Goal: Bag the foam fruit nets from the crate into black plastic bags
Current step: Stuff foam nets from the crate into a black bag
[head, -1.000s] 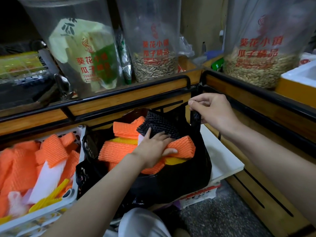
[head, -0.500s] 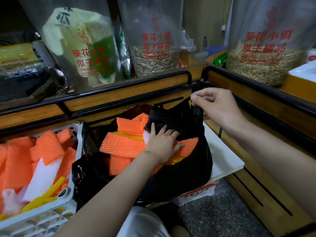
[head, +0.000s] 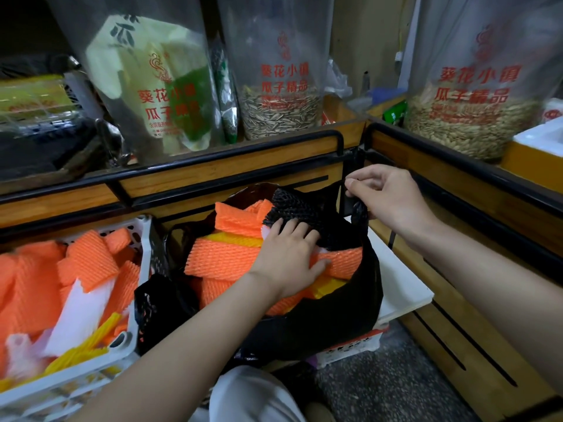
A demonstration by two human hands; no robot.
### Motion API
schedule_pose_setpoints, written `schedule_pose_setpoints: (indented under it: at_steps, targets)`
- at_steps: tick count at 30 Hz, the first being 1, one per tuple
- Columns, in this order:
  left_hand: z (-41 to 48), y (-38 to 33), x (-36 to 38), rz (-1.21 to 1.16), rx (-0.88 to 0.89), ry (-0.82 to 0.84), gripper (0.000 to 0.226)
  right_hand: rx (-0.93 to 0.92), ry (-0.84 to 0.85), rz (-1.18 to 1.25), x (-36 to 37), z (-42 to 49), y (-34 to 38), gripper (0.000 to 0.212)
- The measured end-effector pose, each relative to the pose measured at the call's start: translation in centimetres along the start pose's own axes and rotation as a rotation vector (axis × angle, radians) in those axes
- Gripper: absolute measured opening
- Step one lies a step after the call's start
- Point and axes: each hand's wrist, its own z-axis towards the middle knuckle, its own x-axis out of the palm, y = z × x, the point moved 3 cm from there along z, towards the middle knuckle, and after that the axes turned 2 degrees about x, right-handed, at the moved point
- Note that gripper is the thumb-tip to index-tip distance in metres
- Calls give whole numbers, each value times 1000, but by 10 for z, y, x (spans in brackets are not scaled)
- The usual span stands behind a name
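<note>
My left hand point(head: 289, 257) lies flat, fingers spread, pressing on the orange foam nets point(head: 231, 260) heaped inside the black plastic bag point(head: 335, 318). My right hand point(head: 387, 196) pinches the bag's handle point(head: 358, 208) at its upper right edge. Left of the bag, the white crate point(head: 137, 303) holds more orange, white and yellow nets point(head: 39, 287).

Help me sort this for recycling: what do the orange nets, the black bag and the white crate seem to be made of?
Orange nets: soft foam mesh, matte, by the ribbed, bendable sleeves.
Black bag: thin plastic film with a slight sheen; it wrinkles and stretches where the right hand pinches its handle.
White crate: probably rigid moulded plastic, given the perforated walls and smooth rim.
</note>
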Motion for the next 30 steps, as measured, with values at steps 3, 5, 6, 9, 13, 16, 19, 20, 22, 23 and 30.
schedule_pose_setpoints:
  at_steps: [3,5,6,9,13,16,19,20,22,23,30]
  targets:
    - [-14,1,-7,11,12,-60,57,-36,40,-126,9,-5,3,10]
    - [-26,6,-14,35,5,-130,53,-74,55,-266,16,-12,9,16]
    - [-32,10,-19,41,-10,-175,47,-109,57,-354,21,-16,13,20]
    - [-55,23,-33,87,-61,-258,36,-276,61,-639,38,-30,33,28]
    - [-97,45,-47,135,-113,-304,31,-454,111,-762,77,-47,64,26]
    - [-136,70,-59,127,-160,-341,28,-603,147,-726,113,-61,86,26]
    - [-180,108,-58,143,-263,-333,25,-728,210,-671,157,-78,106,21]
    - [-195,123,-55,148,-320,-315,26,-776,234,-660,173,-83,110,19]
    - [-225,152,-44,167,-442,-265,29,-836,311,-653,205,-94,118,20]
    - [-240,166,-37,176,-500,-240,30,-849,351,-649,222,-99,121,22]
    - [-304,258,-1,115,-802,-172,35,-746,566,-691,331,-95,120,32]
